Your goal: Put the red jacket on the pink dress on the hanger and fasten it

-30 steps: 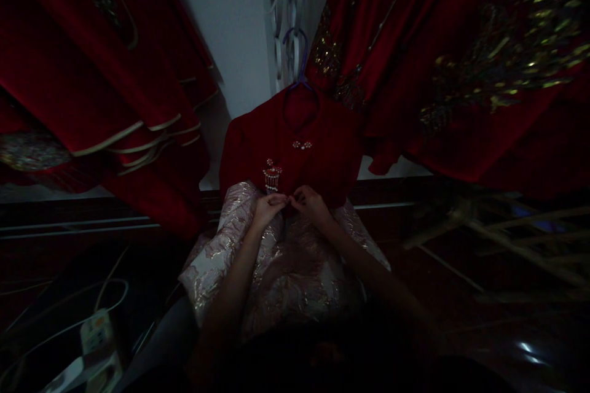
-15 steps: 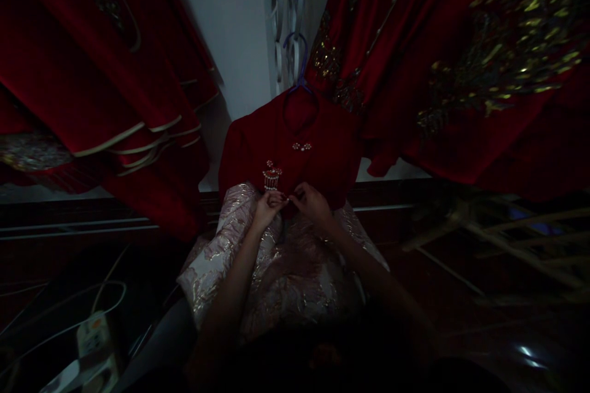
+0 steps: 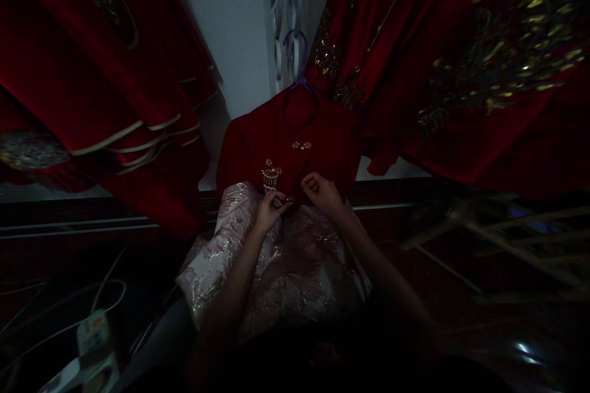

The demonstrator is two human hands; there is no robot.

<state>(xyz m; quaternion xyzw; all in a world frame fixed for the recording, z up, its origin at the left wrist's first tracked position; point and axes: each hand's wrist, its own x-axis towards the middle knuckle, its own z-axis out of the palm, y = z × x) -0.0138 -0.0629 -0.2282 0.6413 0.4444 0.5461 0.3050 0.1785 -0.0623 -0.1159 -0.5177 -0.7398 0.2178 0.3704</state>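
Observation:
A red jacket (image 3: 258,129) hangs on a purple hanger (image 3: 302,77) in front of me, with its lower front over a shiny pink brocade cloth (image 3: 299,270) on my lap. My left hand (image 3: 268,210) pinches the jacket's lower front edge, where small pale dots show at the fingertips. Just above that hand is a beaded ornament with hanging strands (image 3: 270,177). My right hand (image 3: 324,193) is closed, finger and thumb together, a little to the right and apart from the left. Anything thin between its fingertips is too dark to see. A pearly clasp (image 3: 302,145) sits below the collar.
Red garments with pale trim (image 3: 115,129) hang at left. At right hangs a red garment with gold sequins (image 3: 511,55). A power strip (image 3: 94,338) with a white cable lies low at left. A wooden frame (image 3: 498,239) stands at right.
My right hand has drawn away from the left, up and to the right, and its fingers have curled in. The left hand stays at the jacket's edge.

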